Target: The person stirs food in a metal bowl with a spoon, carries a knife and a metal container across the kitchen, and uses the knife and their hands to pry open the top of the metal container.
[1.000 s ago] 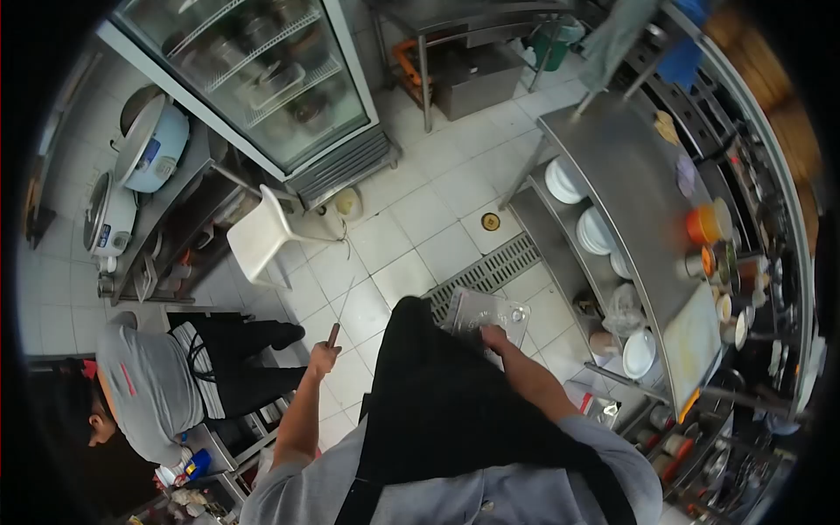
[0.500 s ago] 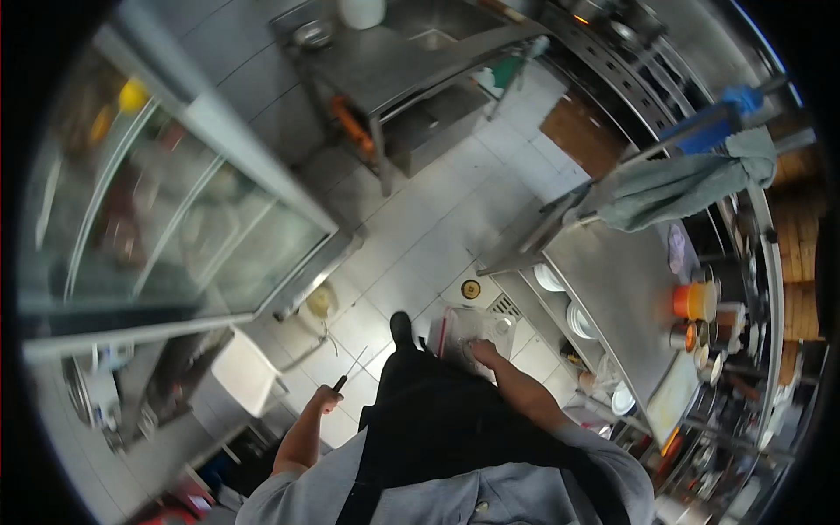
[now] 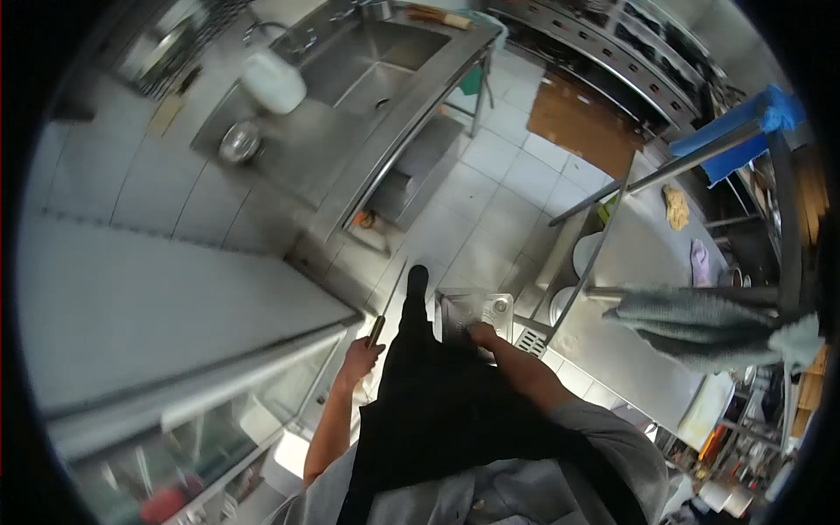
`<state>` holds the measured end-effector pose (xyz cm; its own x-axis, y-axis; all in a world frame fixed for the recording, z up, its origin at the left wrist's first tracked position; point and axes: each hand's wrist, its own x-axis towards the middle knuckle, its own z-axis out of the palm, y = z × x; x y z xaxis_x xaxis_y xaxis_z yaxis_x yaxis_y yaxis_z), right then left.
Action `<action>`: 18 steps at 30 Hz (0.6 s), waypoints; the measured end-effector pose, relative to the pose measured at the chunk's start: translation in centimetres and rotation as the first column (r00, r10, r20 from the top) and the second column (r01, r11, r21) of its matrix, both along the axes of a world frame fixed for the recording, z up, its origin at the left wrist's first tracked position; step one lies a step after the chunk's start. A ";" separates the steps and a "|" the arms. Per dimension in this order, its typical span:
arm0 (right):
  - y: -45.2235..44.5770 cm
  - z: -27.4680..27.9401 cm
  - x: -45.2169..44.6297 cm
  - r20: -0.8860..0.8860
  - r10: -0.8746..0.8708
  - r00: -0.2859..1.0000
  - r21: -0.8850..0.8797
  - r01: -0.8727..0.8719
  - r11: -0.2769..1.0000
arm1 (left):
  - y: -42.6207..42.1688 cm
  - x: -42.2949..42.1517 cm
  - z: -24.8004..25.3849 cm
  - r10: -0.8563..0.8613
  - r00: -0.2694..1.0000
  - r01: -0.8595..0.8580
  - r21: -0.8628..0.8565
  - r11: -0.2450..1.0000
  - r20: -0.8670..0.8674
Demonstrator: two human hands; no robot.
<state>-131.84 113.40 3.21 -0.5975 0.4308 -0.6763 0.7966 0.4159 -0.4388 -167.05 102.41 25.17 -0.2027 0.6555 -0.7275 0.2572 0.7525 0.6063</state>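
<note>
My left hand (image 3: 360, 359) is closed round the dark handle of a knife (image 3: 376, 331), whose thin blade points up and away from me. On the other side of my black apron (image 3: 437, 402), my right hand (image 3: 480, 334) grips the near edge of a rectangular clear or metallic container (image 3: 477, 308). A round shape shows at the container's far right corner. Its contents are hard to make out. The fingers of my right hand are partly hidden below the edge.
Ahead on the left stands a steel sink counter (image 3: 332, 140) with a white jug (image 3: 273, 81) and a metal bowl (image 3: 241, 141). A steel table (image 3: 639, 324) is at the right, under a hanging grey-green cloth (image 3: 700, 328). The fridge (image 3: 219, 385) is at the lower left.
The view has swung left and forward, past the fridge towards the sink counter. The other person has left the view. Both hands keep their holds, and the knife points further forward.
</note>
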 end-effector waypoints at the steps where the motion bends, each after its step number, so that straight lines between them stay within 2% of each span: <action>1: 1.0 0.8 -0.6 0.038 0.112 0.993 -0.037 -0.111 0.993 | 2.5 -0.4 0.1 0.052 0.990 -0.049 -0.029 0.998 0.131; 3: 3.3 -1.9 -0.8 -0.003 -0.112 0.994 0.028 0.112 0.993 | 8.8 -2.5 -1.3 0.026 0.954 0.005 -0.105 0.994 0.298; 4: 4.5 -4.0 -0.7 -0.034 -0.215 0.976 0.091 0.217 0.972 | 12.3 -3.0 -1.0 -0.029 0.957 0.057 -0.088 0.995 0.289; 6: 9.6 -1.8 -1.4 0.030 -0.252 0.967 0.075 0.249 0.966 | 19.7 -4.3 1.2 -0.135 0.948 0.173 -0.113 0.978 0.287; 7: 11.3 -1.4 -1.0 0.088 -0.368 0.926 0.104 0.359 0.928 | 23.1 -4.5 1.8 -0.134 0.940 0.186 -0.141 0.972 0.314; 9: 14.3 1.0 0.2 0.143 -0.358 0.923 0.043 0.355 0.934 | 29.5 -4.0 4.8 -0.207 0.931 0.250 -0.113 0.962 0.299; 10: 15.7 2.1 0.1 0.123 -0.419 0.900 0.076 0.412 0.908 | 32.7 -4.0 3.8 -0.219 0.916 0.265 -0.097 0.959 0.336; 12: 17.3 4.0 1.4 0.088 -0.537 0.839 0.137 0.524 0.841 | 40.6 -1.5 4.9 -0.375 0.909 0.389 -0.052 0.920 0.180; 13: 17.6 1.6 1.7 0.006 -0.596 0.803 0.228 0.579 0.783 | 44.2 -0.1 5.2 -0.437 0.892 0.443 -0.035 0.896 0.115; 15: 20.7 -3.9 2.2 0.144 -0.751 0.644 0.031 0.756 0.654 | 51.7 2.7 5.1 -0.503 0.845 0.497 0.078 0.864 0.183; 17: 25.0 -2.5 2.9 0.168 -0.693 0.701 -0.019 0.705 0.709 | 55.3 5.1 5.3 -0.504 0.848 0.485 0.143 0.863 0.167; 18: 26.5 -2.9 4.3 0.033 -0.652 0.757 0.098 0.647 0.756 | 57.0 7.3 5.9 -0.481 0.868 0.458 0.175 0.872 0.121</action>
